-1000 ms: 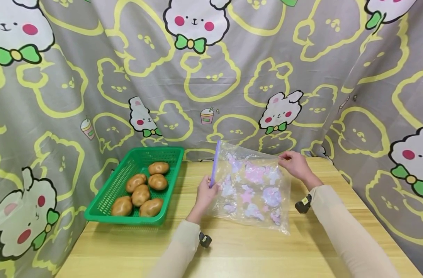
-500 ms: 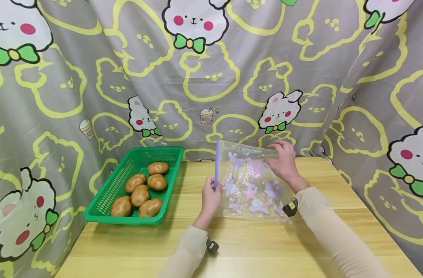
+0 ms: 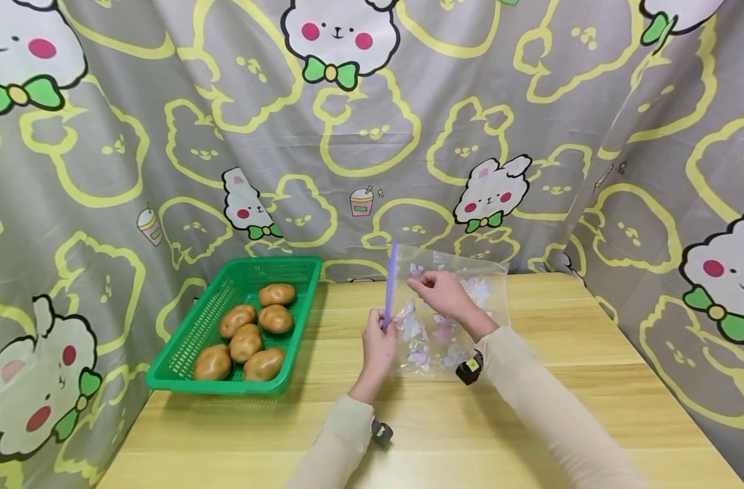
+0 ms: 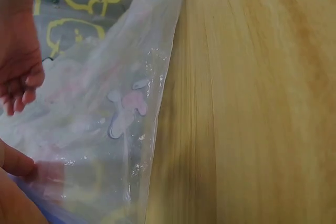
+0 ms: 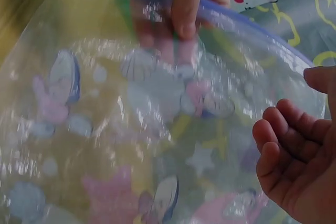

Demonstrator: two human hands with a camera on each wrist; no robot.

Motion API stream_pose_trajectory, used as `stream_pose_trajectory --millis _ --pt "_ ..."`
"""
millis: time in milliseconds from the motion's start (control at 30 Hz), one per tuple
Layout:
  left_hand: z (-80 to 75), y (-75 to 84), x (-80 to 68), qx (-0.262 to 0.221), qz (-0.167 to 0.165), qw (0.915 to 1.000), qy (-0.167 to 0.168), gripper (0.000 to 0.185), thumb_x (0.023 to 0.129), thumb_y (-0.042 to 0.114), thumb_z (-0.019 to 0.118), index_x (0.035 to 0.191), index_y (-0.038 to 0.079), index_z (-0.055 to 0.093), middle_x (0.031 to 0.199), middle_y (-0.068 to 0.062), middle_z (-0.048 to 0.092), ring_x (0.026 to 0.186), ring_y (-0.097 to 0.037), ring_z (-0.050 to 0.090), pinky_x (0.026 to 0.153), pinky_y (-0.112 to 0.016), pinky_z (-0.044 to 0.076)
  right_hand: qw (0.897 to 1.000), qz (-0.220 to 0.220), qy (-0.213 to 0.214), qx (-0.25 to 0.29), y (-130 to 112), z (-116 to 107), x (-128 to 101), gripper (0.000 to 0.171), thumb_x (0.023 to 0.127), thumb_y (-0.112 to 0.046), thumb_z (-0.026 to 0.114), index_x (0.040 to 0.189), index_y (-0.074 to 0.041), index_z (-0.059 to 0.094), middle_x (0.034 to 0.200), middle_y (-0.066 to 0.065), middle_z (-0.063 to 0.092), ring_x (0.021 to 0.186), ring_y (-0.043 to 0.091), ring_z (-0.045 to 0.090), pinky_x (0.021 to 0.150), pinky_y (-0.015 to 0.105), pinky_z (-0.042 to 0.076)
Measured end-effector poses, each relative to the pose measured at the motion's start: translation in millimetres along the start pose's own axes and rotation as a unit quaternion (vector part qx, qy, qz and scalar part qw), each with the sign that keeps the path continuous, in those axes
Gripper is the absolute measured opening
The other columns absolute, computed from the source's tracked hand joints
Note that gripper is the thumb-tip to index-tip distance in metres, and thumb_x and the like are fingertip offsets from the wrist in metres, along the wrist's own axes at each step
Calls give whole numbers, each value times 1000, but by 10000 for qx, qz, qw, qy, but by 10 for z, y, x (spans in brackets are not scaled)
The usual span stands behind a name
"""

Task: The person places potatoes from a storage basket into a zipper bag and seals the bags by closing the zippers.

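Observation:
A clear zip-top bag (image 3: 411,336) printed with pink and pale-blue cartoon figures hangs tilted above the table, its purple zip edge (image 3: 391,277) toward the left. My left hand (image 3: 379,348) pinches that edge near its lower end; in the right wrist view the thumb (image 5: 186,9) lies over the film just past the zip. My right hand (image 3: 448,297) is in front of the bag near the zip's upper part. Its fingers (image 5: 278,129) bend loosely with the thumb apart, and nothing is between them. The bag looks flat.
Left of the bag stands a green plastic basket (image 3: 315,285) with several brown potatoes (image 3: 246,343) in it. A wooden table (image 3: 445,435) lies beneath. Grey cartoon curtains (image 3: 372,156) close off the back and sides.
My right hand has let go of the bag's far right corner and moved left across it toward the zip edge. My left hand, still pinching the edge, has shifted slightly right with the bag.

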State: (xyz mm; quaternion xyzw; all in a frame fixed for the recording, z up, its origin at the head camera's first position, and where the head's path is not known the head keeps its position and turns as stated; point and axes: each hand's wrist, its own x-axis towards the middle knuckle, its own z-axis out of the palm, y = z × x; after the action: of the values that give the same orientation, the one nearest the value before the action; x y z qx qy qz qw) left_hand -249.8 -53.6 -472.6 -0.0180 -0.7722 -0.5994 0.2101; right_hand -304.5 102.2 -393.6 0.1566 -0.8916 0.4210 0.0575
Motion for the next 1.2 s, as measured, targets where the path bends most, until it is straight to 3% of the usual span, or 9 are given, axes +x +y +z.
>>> stream_pose_trajectory --millis 100,200,367,467,633,767,900,1033,1200 --pt "23 37 -8 -5 27 10000 -1 11 87 -7 57 90 2 52 80 -9 68 67 -15 60 59 -28 49 9998 168 -77 59 -95 52 32 46 90 -52 56 73 -10 65 64 2 59 54 17 49 51 30 40" --pt "46 65 -15 60 19 10000 -1 11 87 -6 57 89 3 52 76 -7 66 64 -13 57 58 -28 47 9996 270 -67 -43 -160 90 55 53 86 -59 56 62 -12 57 54 -1 50 47 14 41 46 28 33" --pt "83 63 -22 257 78 9996 10 10 88 -2 59 88 6 52 71 -2 61 60 -9 52 55 -26 44 9989 374 -128 -253 -225 127 55 57 84 -58 60 51 -15 42 44 -4 35 41 11 28 42 25 23" --pt "91 52 -23 284 132 9995 17 10 88 0 60 87 7 52 69 -1 60 58 -8 50 54 -25 42 9986 401 -142 -300 -229 136 50 55 85 -55 61 50 -15 45 43 -4 41 40 11 31 41 25 24" --pt "83 49 -18 217 225 9995 -57 11 89 -1 60 88 5 51 70 -5 61 58 -9 49 53 -24 41 9988 377 -208 -226 -202 125 47 48 89 -49 58 60 -11 60 60 4 62 48 15 52 45 27 35" --pt "72 48 -11 157 194 9996 -116 9 90 -2 58 89 5 51 78 -6 68 59 -9 51 52 -22 40 9989 330 -330 59 -161 112 55 43 92 -42 57 71 -6 67 75 6 68 61 21 64 53 29 43" --pt "62 49 -9 170 13 9997 -175 10 90 -1 56 95 7 53 86 -4 71 62 -10 54 54 -24 41 9977 229 -445 453 -132 95 61 35 94 -30 55 74 -6 69 75 5 67 64 25 66 53 29 46" --pt "54 60 -14 175 -157 9994 -248 16 90 10 61 104 9 54 86 -2 68 68 -11 58 61 -28 46 9943 56 -579 897 -113 98 65 26 93 -17 55 76 -2 66 70 8 66 64 28 66 51 29 48" --pt "60 74 -10 106 -137 9991 -392 25 92 23 59 112 9 53 88 -4 65 72 -13 58 65 -30 48 9901 -168 -727 1192 -71 120 73 17 92 -8 56 82 3 64 67 9 65 63 32 64 58 47 52"
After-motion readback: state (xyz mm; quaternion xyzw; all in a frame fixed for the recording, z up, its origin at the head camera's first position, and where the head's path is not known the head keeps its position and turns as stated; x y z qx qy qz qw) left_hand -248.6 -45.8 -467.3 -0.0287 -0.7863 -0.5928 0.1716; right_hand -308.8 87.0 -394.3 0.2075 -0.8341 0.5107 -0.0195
